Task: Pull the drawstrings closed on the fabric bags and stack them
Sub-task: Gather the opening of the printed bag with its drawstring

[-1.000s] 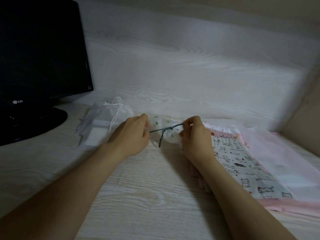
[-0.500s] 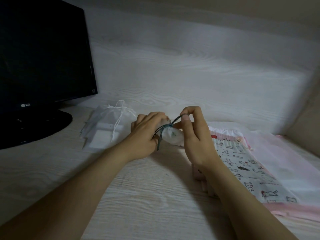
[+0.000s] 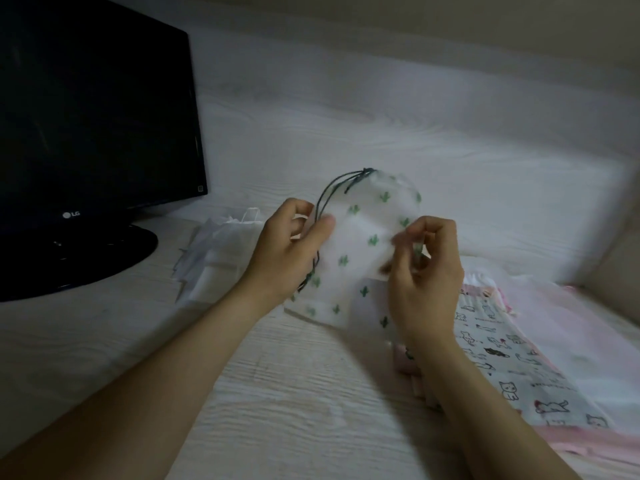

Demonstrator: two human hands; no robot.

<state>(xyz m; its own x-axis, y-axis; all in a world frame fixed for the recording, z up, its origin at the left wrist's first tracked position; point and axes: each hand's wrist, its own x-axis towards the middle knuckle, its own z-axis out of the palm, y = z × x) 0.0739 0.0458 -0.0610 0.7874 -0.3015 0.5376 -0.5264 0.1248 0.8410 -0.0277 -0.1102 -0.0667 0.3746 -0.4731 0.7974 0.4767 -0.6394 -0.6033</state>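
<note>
The thumb and curled fingers of the left hand (image 3: 291, 244) were pressed together on the left edge of the cactus bag (image 3: 363, 237), pinching the thin fabric. The fingers of the right hand (image 3: 424, 271) were curled and clamped on the bag's right edge, though motion blur hid exactly how the tips sat. Between the 2 hands the bag was held up off the desk (image 3: 277, 393), its mouth at the far end gathered tight and its lower end hanging down towards the desk surface. The dark green drawstring (image 3: 327, 195) ran in loose loops from the cinched mouth down to the left hand and passed behind its fingers, with a short length showing again below the palm.

On the desk just left of the left hand, and partly hidden by it, lay a white bag (image 3: 214, 258), its cord gathered at the far end. To the right, under and beyond the right wrist, a cat-print bag (image 3: 502, 358) lay flat on top of a pink bag (image 3: 571, 323), which spread out to the right and near edges. A black monitor (image 3: 93, 116) stood on its round stand at the far left. A pale wood-grain back panel (image 3: 381, 116) rose behind the desk.
</note>
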